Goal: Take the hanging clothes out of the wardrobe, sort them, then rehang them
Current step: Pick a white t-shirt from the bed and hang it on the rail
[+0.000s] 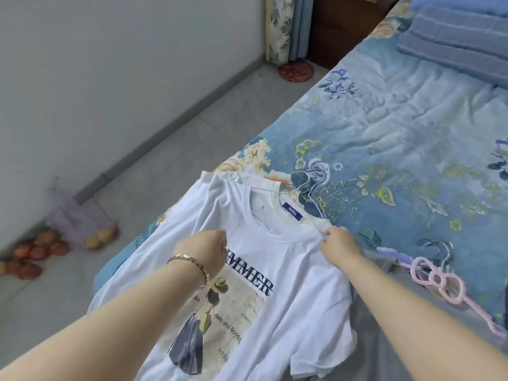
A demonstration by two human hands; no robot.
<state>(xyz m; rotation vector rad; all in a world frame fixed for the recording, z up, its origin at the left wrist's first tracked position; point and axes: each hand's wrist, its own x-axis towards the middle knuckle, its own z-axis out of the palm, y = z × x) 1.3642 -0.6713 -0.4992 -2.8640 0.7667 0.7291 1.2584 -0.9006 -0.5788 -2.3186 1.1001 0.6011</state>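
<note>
A white T-shirt (pixel 283 306) with a dark "SUMMER" print lies face up on the bed's near left corner. A thin wire hanger (pixel 299 191) sticks out of its neck opening, hook pointing up the bed. My left hand (pixel 203 251), with a bracelet on the wrist, grips the shirt's front just below the collar. My right hand (pixel 338 243) pinches the shirt's right shoulder where the hanger's arm comes out. A grey garment (pixel 384 325) lies under the shirt to the right, with a pink plastic hanger (pixel 439 279) on it.
The bed (pixel 398 127) has a blue floral sheet, with folded blue blankets (pixel 456 37) at its far end. Left of the bed is grey tiled floor (pixel 192 138), with a mesh bag of fruit (pixel 82 229) by the wall. A curtain (pixel 286 26) hangs at the back.
</note>
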